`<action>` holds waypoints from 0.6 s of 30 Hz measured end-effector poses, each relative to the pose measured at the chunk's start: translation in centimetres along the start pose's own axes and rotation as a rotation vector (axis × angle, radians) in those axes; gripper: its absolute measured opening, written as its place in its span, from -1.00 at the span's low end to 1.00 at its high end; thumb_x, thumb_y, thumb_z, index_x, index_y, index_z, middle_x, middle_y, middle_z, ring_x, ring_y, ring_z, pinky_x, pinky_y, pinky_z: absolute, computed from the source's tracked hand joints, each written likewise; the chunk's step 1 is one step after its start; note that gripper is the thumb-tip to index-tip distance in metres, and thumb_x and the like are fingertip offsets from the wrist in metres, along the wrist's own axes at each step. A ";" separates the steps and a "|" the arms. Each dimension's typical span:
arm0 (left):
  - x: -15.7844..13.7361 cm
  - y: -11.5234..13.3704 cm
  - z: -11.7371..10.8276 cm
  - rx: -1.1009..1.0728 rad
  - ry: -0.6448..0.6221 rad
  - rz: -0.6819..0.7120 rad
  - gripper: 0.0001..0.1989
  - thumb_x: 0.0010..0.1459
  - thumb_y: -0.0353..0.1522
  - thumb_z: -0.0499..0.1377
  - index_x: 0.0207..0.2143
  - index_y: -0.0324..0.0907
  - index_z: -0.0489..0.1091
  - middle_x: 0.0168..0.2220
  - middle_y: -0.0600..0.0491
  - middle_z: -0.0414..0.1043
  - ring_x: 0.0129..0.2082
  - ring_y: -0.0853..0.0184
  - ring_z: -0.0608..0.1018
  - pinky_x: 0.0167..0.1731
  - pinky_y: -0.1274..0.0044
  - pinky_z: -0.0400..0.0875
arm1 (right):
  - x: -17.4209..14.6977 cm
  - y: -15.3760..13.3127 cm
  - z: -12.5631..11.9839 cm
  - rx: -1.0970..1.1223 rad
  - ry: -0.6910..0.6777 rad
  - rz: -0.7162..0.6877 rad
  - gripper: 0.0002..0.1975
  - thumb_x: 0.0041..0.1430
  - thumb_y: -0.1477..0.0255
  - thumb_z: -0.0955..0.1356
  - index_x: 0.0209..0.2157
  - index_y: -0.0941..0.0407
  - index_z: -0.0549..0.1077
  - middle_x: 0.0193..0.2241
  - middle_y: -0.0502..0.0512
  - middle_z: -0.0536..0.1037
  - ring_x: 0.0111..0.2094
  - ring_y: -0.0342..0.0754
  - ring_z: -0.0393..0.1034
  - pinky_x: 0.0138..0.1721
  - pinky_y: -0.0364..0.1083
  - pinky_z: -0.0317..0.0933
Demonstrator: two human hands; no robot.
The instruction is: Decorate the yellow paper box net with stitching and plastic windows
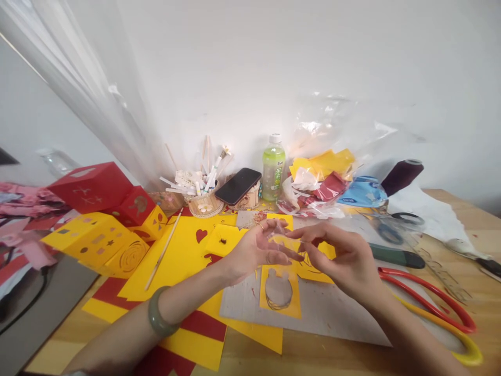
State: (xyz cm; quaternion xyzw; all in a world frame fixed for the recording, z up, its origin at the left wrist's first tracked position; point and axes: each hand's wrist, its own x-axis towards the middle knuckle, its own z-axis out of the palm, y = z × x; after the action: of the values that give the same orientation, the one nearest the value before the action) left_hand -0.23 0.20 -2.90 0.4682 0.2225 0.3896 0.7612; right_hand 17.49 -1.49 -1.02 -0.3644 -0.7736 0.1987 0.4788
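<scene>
My left hand (272, 245) and my right hand (338, 253) meet over the grey cardboard (242, 303). A clear, thin strip (287, 241), like film or tape, spans the space between them. The left hand's fingers curl around one end; the right thumb and forefinger pinch the other. Its exact kind is hard to make out. Just below lies a yellow paper piece (295, 308) with a round, eared cut-out. Another yellow sheet (323, 274) with drawn lines sits partly hidden under my right hand. Behind the left hand is a yellow paper pad (221, 235) with a small dark mark.
Red boxes (94, 185) and yellow boxes (82, 237) stand left, near a thin wooden stick (164, 250). At the back are a phone (239, 185), a bottle (273, 169) and a plastic bag of scraps (321, 183). Red-and-yellow handles (438, 297) and dark scissors (407, 218) lie right.
</scene>
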 end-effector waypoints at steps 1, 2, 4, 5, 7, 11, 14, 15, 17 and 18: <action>0.0 0.0 0.1 0.003 0.008 -0.005 -0.44 -0.23 -0.32 0.41 -0.15 -0.13 0.27 -0.16 0.01 0.35 -0.28 0.27 0.55 -0.26 0.45 0.36 | 0.0 0.0 -0.1 0.008 0.012 0.017 -0.88 0.04 0.54 0.29 -0.53 0.08 0.35 -0.51 0.01 0.55 -0.42 -0.09 0.47 -0.44 -0.16 0.34; -0.1 0.0 0.2 0.007 0.021 -0.005 -0.43 -0.25 -0.31 0.41 -0.16 -0.13 0.27 -0.17 0.01 0.36 -0.29 0.27 0.55 -0.28 0.45 0.36 | 0.0 0.0 -0.1 0.007 0.012 0.017 -0.89 0.04 0.54 0.29 -0.53 0.09 0.36 -0.53 0.01 0.55 -0.43 -0.08 0.47 -0.45 -0.17 0.34; -0.1 0.0 0.3 0.006 0.066 0.004 -0.40 -0.30 -0.29 0.43 -0.17 -0.13 0.28 -0.18 0.03 0.34 -0.30 0.28 0.54 -0.29 0.46 0.37 | 0.0 0.0 0.0 -0.009 -0.014 -0.006 -0.90 0.03 0.54 0.29 -0.51 0.09 0.37 -0.51 0.01 0.56 -0.47 -0.11 0.46 -0.47 -0.17 0.33; -0.2 0.0 0.4 -0.003 0.081 0.009 -0.39 -0.31 -0.28 0.43 -0.16 -0.14 0.29 -0.19 0.03 0.34 -0.31 0.29 0.54 -0.28 0.46 0.37 | 0.0 0.0 0.1 -0.019 -0.026 -0.021 -0.90 0.03 0.54 0.29 -0.51 0.10 0.38 -0.49 0.01 0.57 -0.50 -0.13 0.45 -0.48 -0.17 0.32; -0.2 0.0 0.5 -0.043 0.088 0.022 -0.43 -0.24 -0.23 0.40 -0.15 -0.15 0.30 -0.18 0.03 0.33 -0.30 0.31 0.53 -0.25 0.47 0.36 | 0.0 -0.1 0.2 -0.027 -0.034 -0.040 -0.90 0.03 0.55 0.28 -0.51 0.10 0.38 -0.48 0.01 0.57 -0.53 -0.16 0.43 -0.49 -0.18 0.32; -0.4 0.0 0.7 -0.142 0.086 0.039 -0.60 -0.03 -0.21 0.28 -0.16 -0.18 0.34 -0.19 0.02 0.37 -0.27 0.32 0.53 -0.17 0.46 0.34 | 0.0 -0.1 0.3 -0.025 -0.025 -0.043 -0.89 0.03 0.55 0.28 -0.51 0.11 0.36 -0.49 0.01 0.57 -0.53 -0.16 0.43 -0.49 -0.19 0.32; -0.3 -0.1 0.7 -0.180 0.092 0.032 -0.65 -0.01 -0.24 0.27 -0.17 -0.19 0.36 -0.19 0.02 0.38 -0.23 0.29 0.52 -0.12 0.42 0.33 | -0.1 0.1 0.4 -0.011 -0.009 -0.031 -0.90 0.03 0.56 0.28 -0.51 0.10 0.35 -0.50 0.01 0.56 -0.48 -0.13 0.46 -0.45 -0.18 0.34; -0.3 -0.1 0.7 -0.187 0.094 0.025 -0.65 0.00 -0.25 0.26 -0.16 -0.19 0.37 -0.18 0.02 0.38 -0.23 0.28 0.52 -0.11 0.42 0.33 | -0.2 0.2 0.4 -0.014 -0.003 -0.027 -0.90 0.03 0.56 0.28 -0.50 0.10 0.35 -0.50 0.01 0.56 -0.47 -0.11 0.47 -0.45 -0.17 0.34; -0.3 0.0 0.6 -0.202 0.099 0.009 -0.68 0.02 -0.27 0.24 -0.16 -0.18 0.38 -0.16 0.02 0.37 -0.22 0.29 0.52 -0.13 0.44 0.34 | -0.3 0.4 0.6 -0.038 -0.002 -0.036 -0.90 0.01 0.57 0.28 -0.49 0.09 0.36 -0.52 0.00 0.55 -0.46 -0.10 0.47 -0.43 -0.15 0.34; -0.2 0.1 0.5 -0.214 0.099 0.008 -0.70 0.04 -0.28 0.23 -0.16 -0.18 0.38 -0.15 0.02 0.37 -0.22 0.30 0.52 -0.13 0.45 0.34 | -0.4 0.5 0.7 -0.049 -0.009 -0.051 -0.89 0.00 0.58 0.27 -0.49 0.09 0.36 -0.51 -0.01 0.55 -0.46 -0.10 0.46 -0.42 -0.15 0.34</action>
State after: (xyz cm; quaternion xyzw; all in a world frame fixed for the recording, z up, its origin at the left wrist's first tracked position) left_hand -0.08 -0.23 -2.60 0.3655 0.2151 0.4367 0.7934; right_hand 17.20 -1.40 -1.92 -0.3554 -0.7894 0.1688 0.4712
